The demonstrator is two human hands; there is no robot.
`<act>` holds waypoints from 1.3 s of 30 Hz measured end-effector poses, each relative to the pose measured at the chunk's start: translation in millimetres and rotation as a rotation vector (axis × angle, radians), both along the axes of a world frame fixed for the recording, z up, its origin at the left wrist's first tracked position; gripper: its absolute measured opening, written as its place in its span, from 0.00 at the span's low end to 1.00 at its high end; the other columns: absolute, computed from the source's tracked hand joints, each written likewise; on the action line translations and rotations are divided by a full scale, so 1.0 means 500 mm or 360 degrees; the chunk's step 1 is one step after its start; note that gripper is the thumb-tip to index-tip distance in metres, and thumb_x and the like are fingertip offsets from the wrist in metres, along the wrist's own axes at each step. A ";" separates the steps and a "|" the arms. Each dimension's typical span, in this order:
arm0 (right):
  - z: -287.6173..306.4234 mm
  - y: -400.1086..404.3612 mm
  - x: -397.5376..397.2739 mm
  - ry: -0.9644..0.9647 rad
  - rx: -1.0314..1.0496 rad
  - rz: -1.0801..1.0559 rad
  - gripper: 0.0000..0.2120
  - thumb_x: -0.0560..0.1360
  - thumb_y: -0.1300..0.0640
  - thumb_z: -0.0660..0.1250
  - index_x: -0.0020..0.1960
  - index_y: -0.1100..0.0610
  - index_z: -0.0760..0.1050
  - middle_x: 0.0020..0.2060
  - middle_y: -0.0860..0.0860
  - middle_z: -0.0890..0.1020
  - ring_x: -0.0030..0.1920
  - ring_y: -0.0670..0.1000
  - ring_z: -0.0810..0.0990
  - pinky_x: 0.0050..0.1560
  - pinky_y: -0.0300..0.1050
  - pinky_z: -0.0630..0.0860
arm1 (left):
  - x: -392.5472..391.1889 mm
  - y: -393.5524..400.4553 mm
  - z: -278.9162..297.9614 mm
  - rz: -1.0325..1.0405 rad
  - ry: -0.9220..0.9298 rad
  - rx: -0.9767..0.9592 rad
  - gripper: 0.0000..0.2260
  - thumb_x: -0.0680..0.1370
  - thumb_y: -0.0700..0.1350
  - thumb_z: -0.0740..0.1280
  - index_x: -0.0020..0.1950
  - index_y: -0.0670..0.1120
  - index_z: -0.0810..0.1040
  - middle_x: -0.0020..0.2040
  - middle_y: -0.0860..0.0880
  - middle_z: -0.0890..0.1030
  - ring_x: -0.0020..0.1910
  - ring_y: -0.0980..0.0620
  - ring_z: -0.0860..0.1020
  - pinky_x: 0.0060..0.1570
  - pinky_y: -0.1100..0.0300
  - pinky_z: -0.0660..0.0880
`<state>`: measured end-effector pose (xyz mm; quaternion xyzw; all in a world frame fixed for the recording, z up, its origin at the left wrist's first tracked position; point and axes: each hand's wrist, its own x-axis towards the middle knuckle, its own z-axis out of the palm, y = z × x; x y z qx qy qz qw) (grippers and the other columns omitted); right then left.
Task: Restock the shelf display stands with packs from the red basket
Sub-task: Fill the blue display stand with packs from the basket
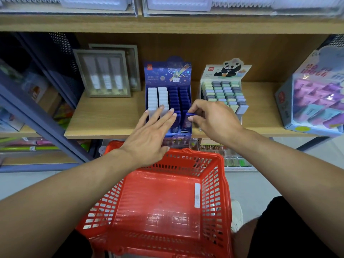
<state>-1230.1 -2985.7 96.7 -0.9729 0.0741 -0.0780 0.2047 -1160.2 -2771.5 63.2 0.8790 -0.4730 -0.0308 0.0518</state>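
Your right hand (214, 120) is pinching a blue pack (188, 120), seating it in the blue stand's (167, 75) front row. Your left hand (150, 133) is resting flat, fingers spread, against the stand. The red basket (221, 183) is looking empty, so restocking is probably finishing.

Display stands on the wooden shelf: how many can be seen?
3. The blue space stand is in the middle, the panda stand to its right, and the pink-and-blue stand at the far right, cut by the frame edge. Others may be hidden.
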 end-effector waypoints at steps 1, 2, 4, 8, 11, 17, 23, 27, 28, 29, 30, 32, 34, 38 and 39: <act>0.001 -0.001 0.000 0.0003 0.0013 0.0004 0.03 0.79 0.47 0.68 0.50 0.43 0.74 0.36 0.42 0.81 0.44 0.49 0.79 0.45 0.51 0.78 | -0.002 -0.001 -0.001 0.0004 0.0027 -0.0011 0.43 0.79 0.56 0.66 0.83 0.48 0.41 0.82 0.53 0.40 0.80 0.53 0.33 0.79 0.46 0.38; 0.004 -0.002 -0.001 0.0014 0.0021 0.0015 0.03 0.78 0.47 0.68 0.50 0.43 0.75 0.36 0.42 0.81 0.44 0.49 0.79 0.45 0.51 0.78 | -0.003 -0.002 -0.001 0.0008 0.0049 -0.0025 0.43 0.79 0.55 0.67 0.83 0.48 0.41 0.82 0.53 0.40 0.80 0.53 0.34 0.79 0.47 0.39; 0.010 -0.004 -0.002 0.0055 0.0023 0.0052 0.03 0.78 0.47 0.68 0.50 0.44 0.77 0.36 0.41 0.81 0.44 0.47 0.79 0.45 0.49 0.77 | -0.002 -0.003 -0.001 0.0014 0.0076 -0.0051 0.43 0.78 0.55 0.67 0.83 0.49 0.41 0.82 0.53 0.41 0.80 0.53 0.34 0.79 0.47 0.39; 0.011 -0.005 -0.001 0.0074 -0.0012 0.0064 0.04 0.80 0.46 0.66 0.51 0.44 0.78 0.36 0.40 0.81 0.43 0.46 0.78 0.42 0.45 0.72 | 0.000 -0.001 -0.001 0.0016 0.0103 -0.0055 0.44 0.78 0.55 0.68 0.83 0.50 0.41 0.82 0.54 0.41 0.80 0.54 0.34 0.79 0.47 0.40; 0.005 0.000 0.002 0.0007 -0.0060 -0.0009 0.08 0.81 0.46 0.65 0.53 0.45 0.82 0.40 0.42 0.84 0.45 0.46 0.79 0.43 0.44 0.72 | -0.001 -0.002 -0.001 0.0016 0.0107 -0.0058 0.44 0.78 0.55 0.68 0.83 0.50 0.41 0.82 0.54 0.40 0.80 0.54 0.34 0.79 0.47 0.40; -0.003 0.002 0.015 -0.0205 0.0104 -0.0219 0.04 0.77 0.49 0.71 0.48 0.45 0.84 0.38 0.40 0.84 0.42 0.43 0.80 0.47 0.46 0.78 | -0.003 -0.006 0.000 0.0024 0.0104 -0.0051 0.44 0.78 0.55 0.68 0.83 0.49 0.40 0.82 0.54 0.40 0.79 0.54 0.34 0.79 0.49 0.38; -0.014 0.008 0.026 -0.0078 0.0010 -0.0203 0.04 0.77 0.46 0.71 0.47 0.44 0.84 0.43 0.39 0.82 0.52 0.48 0.79 0.53 0.49 0.77 | -0.002 -0.005 0.002 0.0026 0.0111 -0.0046 0.44 0.78 0.55 0.68 0.83 0.49 0.41 0.82 0.54 0.40 0.79 0.54 0.34 0.79 0.51 0.36; -0.006 0.009 0.026 -0.0056 -0.0055 -0.0206 0.05 0.77 0.47 0.71 0.49 0.45 0.85 0.38 0.37 0.79 0.52 0.47 0.79 0.53 0.46 0.74 | -0.003 -0.006 0.003 0.0027 0.0125 -0.0057 0.44 0.78 0.54 0.68 0.83 0.49 0.41 0.82 0.53 0.40 0.80 0.54 0.34 0.79 0.50 0.37; -0.005 0.009 0.025 -0.0048 -0.0058 -0.0205 0.05 0.77 0.47 0.71 0.49 0.45 0.85 0.34 0.36 0.75 0.52 0.47 0.79 0.52 0.46 0.74 | -0.004 -0.007 0.003 0.0024 0.0128 -0.0055 0.44 0.78 0.54 0.68 0.83 0.49 0.41 0.82 0.53 0.40 0.80 0.54 0.34 0.79 0.50 0.37; -0.004 0.008 0.025 -0.0043 -0.0056 -0.0202 0.05 0.77 0.48 0.71 0.49 0.45 0.85 0.32 0.35 0.73 0.51 0.47 0.79 0.52 0.46 0.74 | -0.004 -0.007 0.003 0.0023 0.0130 -0.0053 0.44 0.78 0.54 0.68 0.83 0.49 0.41 0.82 0.53 0.40 0.80 0.54 0.34 0.79 0.50 0.37; -0.003 0.009 0.024 -0.0034 -0.0052 -0.0196 0.05 0.78 0.48 0.70 0.49 0.45 0.85 0.30 0.35 0.71 0.51 0.48 0.79 0.53 0.46 0.74 | -0.003 -0.007 0.003 0.0025 0.0132 -0.0053 0.44 0.78 0.54 0.68 0.83 0.49 0.41 0.82 0.53 0.40 0.80 0.54 0.34 0.79 0.50 0.37; 0.000 0.009 0.024 -0.0012 -0.0048 -0.0182 0.05 0.78 0.49 0.70 0.51 0.45 0.85 0.30 0.35 0.71 0.51 0.49 0.79 0.55 0.47 0.76 | -0.003 -0.007 0.002 0.0030 0.0139 -0.0060 0.44 0.78 0.54 0.68 0.83 0.49 0.41 0.82 0.53 0.40 0.80 0.55 0.34 0.79 0.51 0.37; 0.004 0.009 0.020 0.0009 -0.0062 -0.0176 0.06 0.78 0.49 0.69 0.53 0.45 0.84 0.30 0.35 0.71 0.48 0.49 0.79 0.56 0.48 0.77 | -0.003 -0.006 0.001 0.0029 0.0145 -0.0075 0.44 0.78 0.54 0.68 0.83 0.49 0.41 0.82 0.54 0.40 0.80 0.55 0.35 0.79 0.51 0.37; 0.009 0.014 0.004 -0.0026 -0.0142 -0.0150 0.11 0.79 0.48 0.67 0.61 0.43 0.81 0.49 0.40 0.83 0.53 0.47 0.80 0.53 0.46 0.76 | -0.002 -0.003 0.000 0.0006 0.0180 -0.0120 0.43 0.79 0.54 0.68 0.83 0.50 0.42 0.82 0.54 0.41 0.80 0.55 0.36 0.79 0.51 0.39; 0.010 0.015 0.000 -0.0068 -0.0178 -0.0129 0.13 0.79 0.48 0.67 0.63 0.43 0.80 0.51 0.41 0.83 0.53 0.47 0.80 0.51 0.45 0.76 | -0.003 -0.002 0.000 -0.0008 0.0214 -0.0170 0.42 0.79 0.53 0.68 0.83 0.50 0.44 0.83 0.53 0.43 0.80 0.56 0.38 0.80 0.52 0.40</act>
